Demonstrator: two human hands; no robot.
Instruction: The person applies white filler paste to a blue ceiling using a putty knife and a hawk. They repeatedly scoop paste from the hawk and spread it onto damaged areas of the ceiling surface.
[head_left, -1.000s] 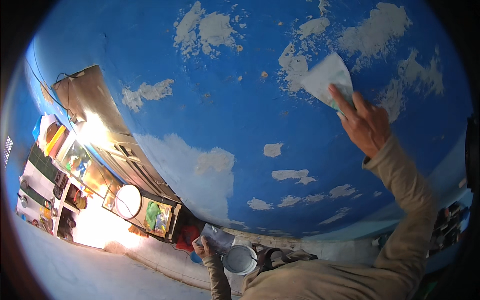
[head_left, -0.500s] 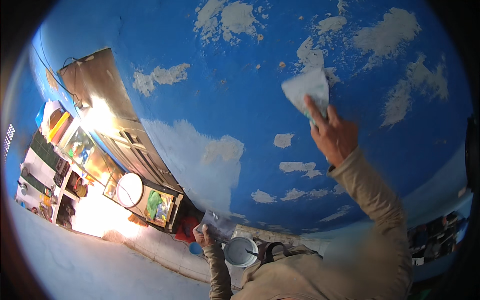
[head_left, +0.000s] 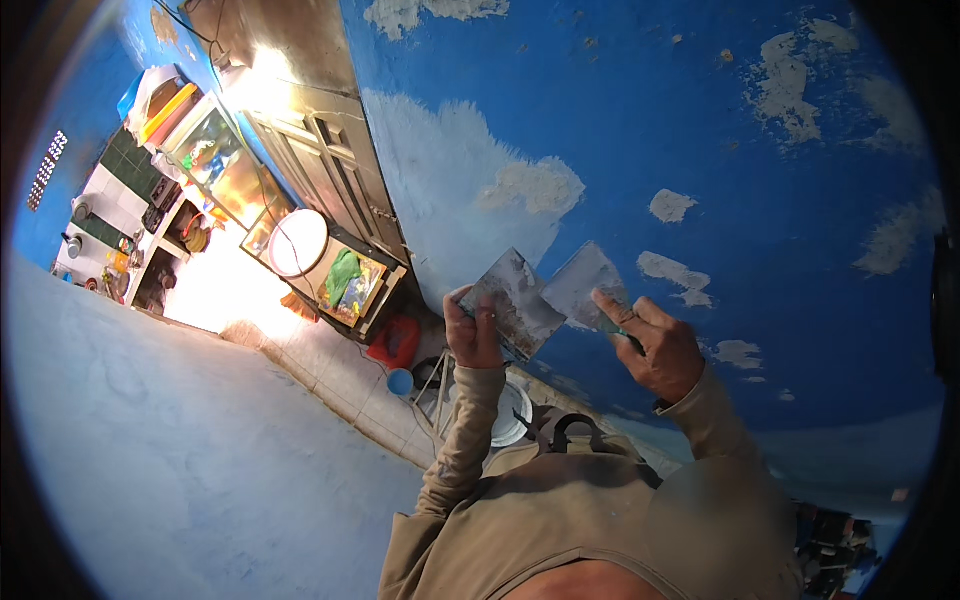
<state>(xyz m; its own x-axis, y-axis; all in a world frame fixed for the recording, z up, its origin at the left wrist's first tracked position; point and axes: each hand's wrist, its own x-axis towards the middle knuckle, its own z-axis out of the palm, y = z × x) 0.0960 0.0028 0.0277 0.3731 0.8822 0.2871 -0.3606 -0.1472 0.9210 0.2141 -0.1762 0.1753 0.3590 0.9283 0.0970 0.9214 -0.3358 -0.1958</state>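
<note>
My left hand (head_left: pixel 474 328) is closed around the near edge of a flat, putty-smeared metal plate (head_left: pixel 515 300), a square scraper by its look. In my right hand (head_left: pixel 662 352) is a putty knife (head_left: pixel 585 283) with a wide blade; its handle is mostly hidden by my fingers, and the index finger lies along the blade. The two blades meet or nearly meet edge to edge in front of my chest. Behind them rises a blue wall (head_left: pixel 640 120) with rough grey-white putty patches (head_left: pixel 672 206) and a broad whitish area (head_left: pixel 430 170).
Below my hands stands a white bucket (head_left: pixel 512 412). Left of it are a blue cup (head_left: pixel 400 382) and a red container (head_left: pixel 394 342). A cabinet (head_left: pixel 355 290) with a green cloth stands by a wooden door (head_left: pixel 318 150). A pale wall (head_left: pixel 200 440) is at the lower left.
My right hand has brought the putty knife down from the upper wall to the plate. My left hand has lifted the plate up and rightward, and the view has shifted.
</note>
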